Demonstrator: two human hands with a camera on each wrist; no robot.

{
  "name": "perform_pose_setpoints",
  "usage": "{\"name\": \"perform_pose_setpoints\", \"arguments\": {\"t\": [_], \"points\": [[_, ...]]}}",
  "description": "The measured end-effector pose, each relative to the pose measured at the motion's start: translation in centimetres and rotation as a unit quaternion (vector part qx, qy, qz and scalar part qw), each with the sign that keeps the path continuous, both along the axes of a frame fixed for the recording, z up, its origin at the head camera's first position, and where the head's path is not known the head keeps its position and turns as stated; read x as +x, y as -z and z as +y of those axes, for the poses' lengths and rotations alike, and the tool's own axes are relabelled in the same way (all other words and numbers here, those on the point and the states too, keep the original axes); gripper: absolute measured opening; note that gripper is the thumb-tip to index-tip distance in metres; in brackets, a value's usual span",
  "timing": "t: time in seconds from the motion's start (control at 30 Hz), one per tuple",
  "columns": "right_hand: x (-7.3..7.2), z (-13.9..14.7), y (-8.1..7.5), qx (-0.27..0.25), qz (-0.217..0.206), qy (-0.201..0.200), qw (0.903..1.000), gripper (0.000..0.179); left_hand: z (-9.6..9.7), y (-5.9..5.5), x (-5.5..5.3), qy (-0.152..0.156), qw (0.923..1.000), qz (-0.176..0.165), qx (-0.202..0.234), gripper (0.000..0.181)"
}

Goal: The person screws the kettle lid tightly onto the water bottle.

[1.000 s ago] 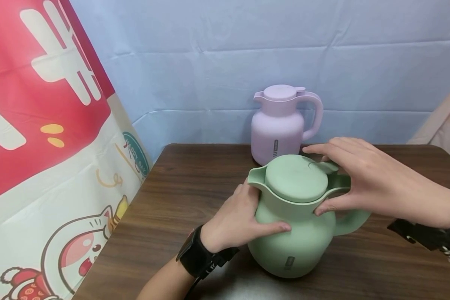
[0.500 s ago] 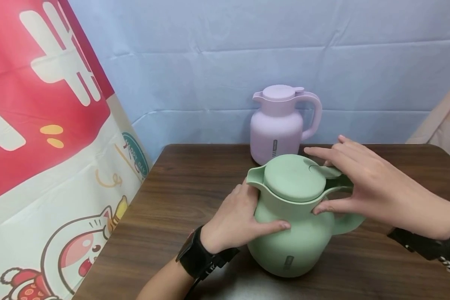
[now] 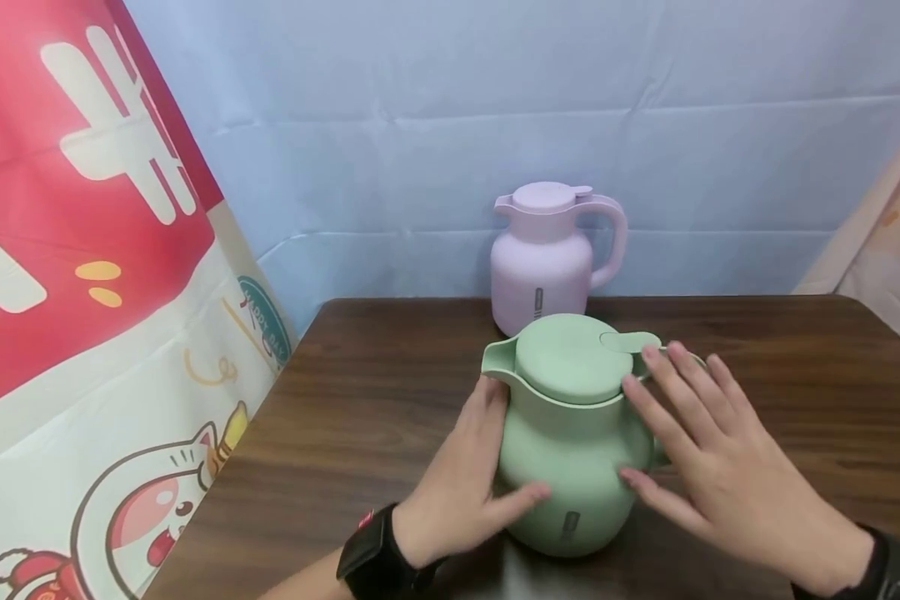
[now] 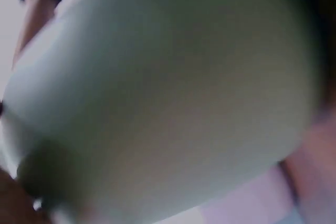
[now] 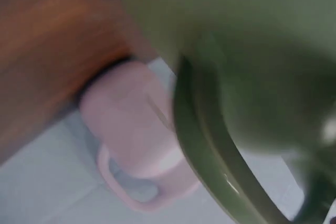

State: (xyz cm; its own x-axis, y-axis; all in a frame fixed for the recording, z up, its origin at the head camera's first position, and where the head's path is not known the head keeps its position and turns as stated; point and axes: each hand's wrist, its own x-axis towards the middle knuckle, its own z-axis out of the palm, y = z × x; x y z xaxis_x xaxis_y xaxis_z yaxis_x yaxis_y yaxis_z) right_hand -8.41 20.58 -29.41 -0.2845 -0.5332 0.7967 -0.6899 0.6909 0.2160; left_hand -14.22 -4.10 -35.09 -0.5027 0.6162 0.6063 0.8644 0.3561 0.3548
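Observation:
A light green insulated jug (image 3: 570,454) stands upright near the front of the table in the head view, spout to the left. Its round lid (image 3: 562,358) sits in place, with the thumb lever (image 3: 633,342) lying flat. Along the jug's left side rests my left hand (image 3: 457,483), fingers fairly straight and thumb out across the front. My right hand (image 3: 727,462) is spread beside the right side, partly covering the handle, which the right wrist view shows as a green handle (image 5: 210,145). The blurred jug body (image 4: 173,87) fills the left wrist view.
A similar lilac jug (image 3: 542,267) stands at the table's back edge, handle to the right. Behind it hangs a pale blue cloth (image 3: 390,167). A printed red and white cloth (image 3: 150,333) borders the dark wooden table (image 3: 360,417) on the left.
My right hand has left the jug's neck and lever, dropping lower with its fingers spread. My left hand has shifted slightly down and its thumb is lower. The view has tilted a little.

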Motion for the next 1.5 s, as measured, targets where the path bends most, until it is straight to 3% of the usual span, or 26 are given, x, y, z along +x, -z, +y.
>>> {"name": "perform_pose_setpoints", "arguments": {"t": [0.13, 0.27, 0.43, 0.6, 0.9, 1.33, 1.5], "points": [[0.6, -0.2, 2.5, -0.001, 0.003, -0.022, 0.9998, 0.057, -1.0, 2.3, 1.3, 0.006, 0.9906, 0.137, -0.006, 0.098], [0.9, -0.4, 4.9, 0.006, -0.027, -0.031, 0.9991, 0.062, -1.2, 2.9, 1.5, 0.007, 0.9829, 0.184, 0.003, 0.099], [0.9, -0.7, 6.5, -0.014, -0.036, -0.032, 0.9987, 0.068, -0.6, 2.7, 1.2, -0.007, 0.9833, 0.182, -0.006, 0.099], [0.6, -0.8, 7.0, -0.036, -0.032, -0.023, 0.9986, 0.072, 0.1, 2.4, 0.7, -0.011, 0.9865, 0.162, -0.024, 0.099], [0.1, -0.4, 7.7, -0.067, -0.039, 0.015, 0.9969, 0.077, 1.8, 2.2, -0.8, -0.014, 0.9855, 0.166, -0.033, 0.103], [-1.0, 0.7, 8.3, -0.119, -0.041, 0.101, 0.9870, 0.090, 5.0, 2.2, -2.8, -0.014, 0.9869, 0.156, -0.036, 0.103], [-1.4, 1.5, 8.0, -0.141, -0.094, 0.165, 0.9717, 0.100, 6.7, 2.0, -3.4, -0.016, 0.9865, 0.156, -0.048, 0.102]]}}
